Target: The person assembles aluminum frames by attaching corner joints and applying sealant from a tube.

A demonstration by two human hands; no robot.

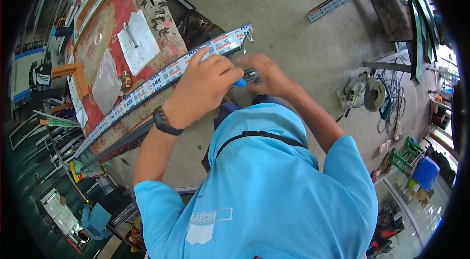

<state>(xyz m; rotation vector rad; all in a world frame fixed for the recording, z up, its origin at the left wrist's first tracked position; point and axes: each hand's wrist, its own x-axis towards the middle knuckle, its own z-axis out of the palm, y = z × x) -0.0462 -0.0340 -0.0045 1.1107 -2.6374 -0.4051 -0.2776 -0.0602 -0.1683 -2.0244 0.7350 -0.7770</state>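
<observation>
Blue-handled tool (240, 83) gripped in left hand (203, 88); right hand (268, 75) pinching the aluminium profile (161, 77) end. Best kept steady, pressed square, profile braced against tabletop (166, 39).

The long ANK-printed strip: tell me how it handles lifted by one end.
Probably stiff: the strip runs straight past the table edge under the left hand. Likely light for its length, being thin. Held at one end, it may swing.

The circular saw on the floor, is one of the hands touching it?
No. The circular saw lies alone on the concrete, while the left hand and right hand are both at the long taped profile.
</observation>
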